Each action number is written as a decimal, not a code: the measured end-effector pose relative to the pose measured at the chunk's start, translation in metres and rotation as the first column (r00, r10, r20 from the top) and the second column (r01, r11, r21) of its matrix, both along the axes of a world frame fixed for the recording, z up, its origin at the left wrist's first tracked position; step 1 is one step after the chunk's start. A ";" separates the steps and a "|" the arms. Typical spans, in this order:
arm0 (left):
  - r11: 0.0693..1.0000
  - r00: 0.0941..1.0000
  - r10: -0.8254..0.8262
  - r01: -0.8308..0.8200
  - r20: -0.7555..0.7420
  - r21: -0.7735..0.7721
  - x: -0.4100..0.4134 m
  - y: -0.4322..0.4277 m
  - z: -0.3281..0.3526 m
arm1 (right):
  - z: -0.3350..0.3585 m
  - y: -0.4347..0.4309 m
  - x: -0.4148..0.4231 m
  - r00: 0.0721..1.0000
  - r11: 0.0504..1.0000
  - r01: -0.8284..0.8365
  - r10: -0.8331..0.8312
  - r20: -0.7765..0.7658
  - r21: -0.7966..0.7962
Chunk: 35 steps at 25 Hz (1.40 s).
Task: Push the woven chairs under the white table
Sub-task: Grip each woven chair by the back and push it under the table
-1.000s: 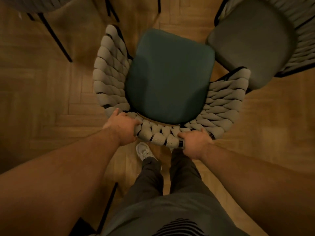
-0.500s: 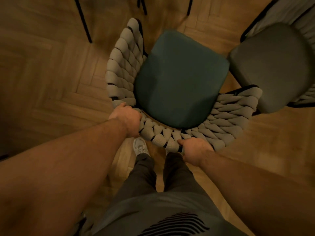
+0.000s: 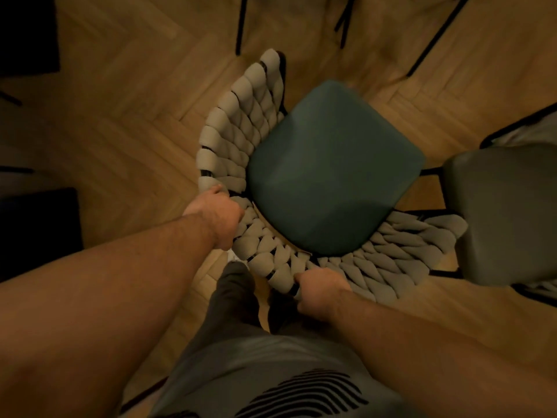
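Grey woven chair, teal seat

Dim, warm-tinted light; soft motion blur, wide-angle bending at edges.

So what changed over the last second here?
The woven chair swung clockwise seen from above, its front now angled toward the grey-seated chair on the right; the left hand pushed forward with it. Unchanged: it and the right hand still grip the woven back rim.

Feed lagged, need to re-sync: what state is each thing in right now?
Green-seated woven chair: seat empty, no table over it, backrest gripped by both hands.
Grey-seated chair: unheld, seat empty.
Left hand: grips the backrest.
Right hand: grips the backrest.
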<state>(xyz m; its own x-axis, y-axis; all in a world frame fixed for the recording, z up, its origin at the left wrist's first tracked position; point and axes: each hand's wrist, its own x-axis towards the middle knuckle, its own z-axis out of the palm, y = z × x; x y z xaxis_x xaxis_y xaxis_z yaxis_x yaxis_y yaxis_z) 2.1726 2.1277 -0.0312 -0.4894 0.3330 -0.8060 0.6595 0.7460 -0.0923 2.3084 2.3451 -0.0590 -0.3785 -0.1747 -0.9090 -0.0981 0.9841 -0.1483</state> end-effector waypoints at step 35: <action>0.572 0.574 0.819 -0.813 -0.014 0.105 0.036 -0.198 0.019 | 0.005 -0.161 -0.197 0.755 0.778 -0.613 0.628 -0.189 0.135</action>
<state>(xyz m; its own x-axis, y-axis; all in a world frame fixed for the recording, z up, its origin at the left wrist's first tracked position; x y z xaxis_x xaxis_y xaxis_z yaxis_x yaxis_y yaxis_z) 2.2089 1.9292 -0.0120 -0.6276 -0.1705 -0.7596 -0.2367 0.9713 -0.0224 2.1114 2.1838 -0.0543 -0.3897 -0.3864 -0.8360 -0.7118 0.7023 0.0072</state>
